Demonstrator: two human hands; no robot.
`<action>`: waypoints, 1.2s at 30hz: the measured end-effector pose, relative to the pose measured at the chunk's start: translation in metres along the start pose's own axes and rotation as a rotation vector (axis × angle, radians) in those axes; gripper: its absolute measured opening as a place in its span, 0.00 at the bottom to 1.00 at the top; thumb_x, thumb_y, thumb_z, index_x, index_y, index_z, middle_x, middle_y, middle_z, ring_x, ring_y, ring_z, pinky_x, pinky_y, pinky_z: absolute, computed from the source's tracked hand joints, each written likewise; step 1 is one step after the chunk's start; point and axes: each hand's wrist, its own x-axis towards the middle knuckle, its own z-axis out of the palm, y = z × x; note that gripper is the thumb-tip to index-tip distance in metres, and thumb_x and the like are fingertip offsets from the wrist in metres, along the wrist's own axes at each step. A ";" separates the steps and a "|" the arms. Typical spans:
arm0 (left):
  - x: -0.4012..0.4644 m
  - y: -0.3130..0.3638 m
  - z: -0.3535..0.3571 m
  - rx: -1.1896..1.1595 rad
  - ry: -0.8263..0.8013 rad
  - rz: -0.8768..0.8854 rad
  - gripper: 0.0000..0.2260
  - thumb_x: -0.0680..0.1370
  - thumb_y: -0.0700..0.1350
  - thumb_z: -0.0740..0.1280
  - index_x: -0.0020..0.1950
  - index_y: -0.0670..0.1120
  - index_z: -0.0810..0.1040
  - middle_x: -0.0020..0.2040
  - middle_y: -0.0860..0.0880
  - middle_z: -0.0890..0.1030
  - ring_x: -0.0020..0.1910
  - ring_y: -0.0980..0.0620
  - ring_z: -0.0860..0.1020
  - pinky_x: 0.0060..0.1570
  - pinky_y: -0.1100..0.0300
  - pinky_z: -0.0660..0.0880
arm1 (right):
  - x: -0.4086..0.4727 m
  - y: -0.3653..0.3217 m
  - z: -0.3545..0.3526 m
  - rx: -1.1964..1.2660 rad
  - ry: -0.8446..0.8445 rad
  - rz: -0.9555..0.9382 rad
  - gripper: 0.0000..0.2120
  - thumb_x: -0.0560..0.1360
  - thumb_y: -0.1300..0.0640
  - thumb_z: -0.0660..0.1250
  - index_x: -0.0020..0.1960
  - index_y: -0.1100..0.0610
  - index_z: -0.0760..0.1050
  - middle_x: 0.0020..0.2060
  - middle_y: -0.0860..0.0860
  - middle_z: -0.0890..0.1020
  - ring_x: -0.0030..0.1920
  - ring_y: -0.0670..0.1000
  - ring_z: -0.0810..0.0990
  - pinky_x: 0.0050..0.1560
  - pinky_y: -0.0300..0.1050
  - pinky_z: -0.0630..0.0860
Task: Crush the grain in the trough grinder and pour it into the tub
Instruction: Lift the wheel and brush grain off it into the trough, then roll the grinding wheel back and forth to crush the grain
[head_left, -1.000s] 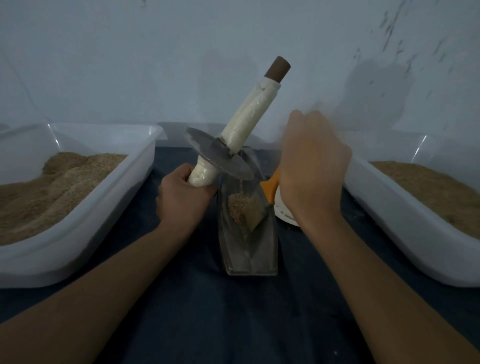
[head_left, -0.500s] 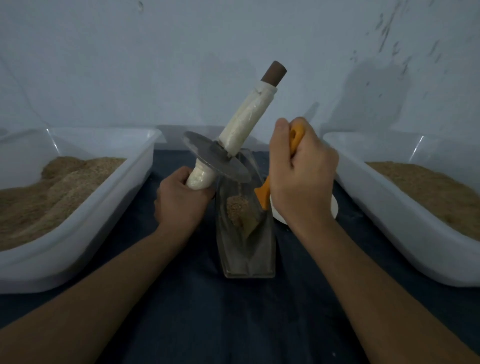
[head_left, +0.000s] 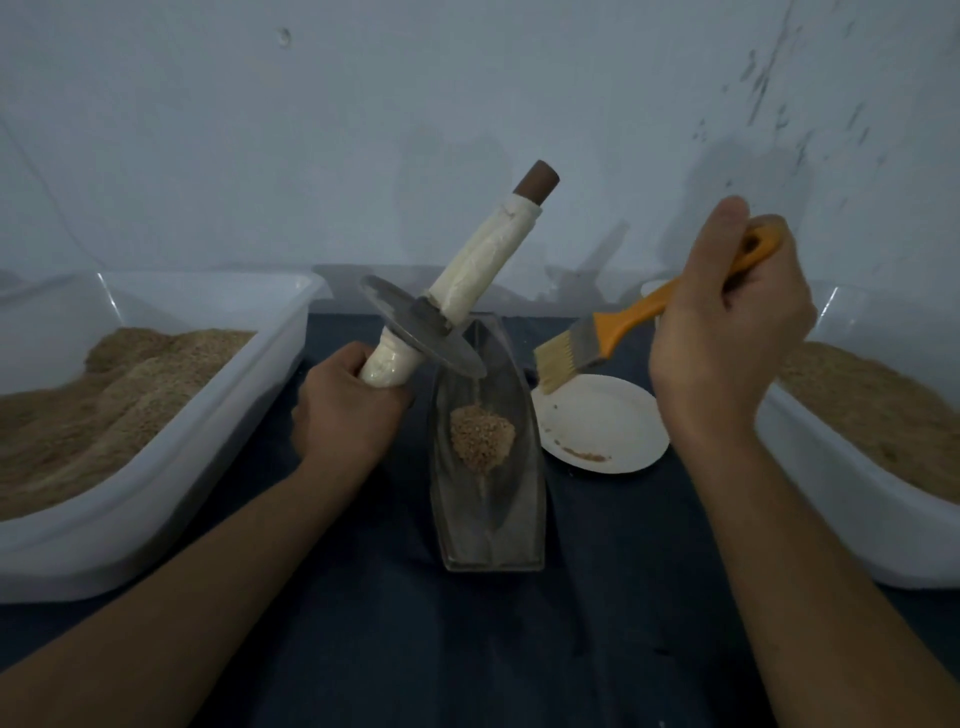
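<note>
Boat-shaped metal trough, coarse tan grain inside

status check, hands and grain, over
Left hand grips wheel grinder's wrapped handle. Right hand holds orange-handled brush. Brown grain pile in metal trough. Nothing blocking.

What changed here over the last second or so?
The right hand lifted the orange brush up and out to the right, away from the trough, uncovering the paper plate below its bristles. The left hand still grips the tilted grinding wheel's handle, and the grain pile sits in the trough as before.
</note>
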 end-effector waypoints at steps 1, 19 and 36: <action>0.001 0.000 -0.001 0.017 0.007 0.004 0.10 0.64 0.50 0.74 0.43 0.56 0.78 0.35 0.54 0.80 0.37 0.49 0.80 0.38 0.52 0.77 | 0.002 0.005 -0.002 -0.038 0.010 -0.013 0.20 0.86 0.47 0.58 0.37 0.53 0.63 0.25 0.44 0.64 0.26 0.44 0.67 0.31 0.34 0.62; 0.000 0.002 -0.002 0.265 0.009 0.082 0.09 0.67 0.50 0.76 0.44 0.55 0.78 0.36 0.57 0.78 0.36 0.52 0.75 0.35 0.58 0.65 | 0.011 0.031 -0.017 -0.334 -0.749 -0.280 0.24 0.82 0.40 0.62 0.33 0.53 0.67 0.24 0.45 0.69 0.31 0.41 0.76 0.33 0.36 0.64; 0.002 0.001 -0.003 0.316 -0.005 0.089 0.09 0.68 0.51 0.76 0.42 0.56 0.77 0.36 0.57 0.78 0.37 0.50 0.75 0.39 0.56 0.69 | -0.003 0.003 -0.025 -0.856 -1.848 0.131 0.17 0.71 0.55 0.80 0.55 0.41 0.79 0.46 0.40 0.75 0.44 0.42 0.74 0.37 0.36 0.68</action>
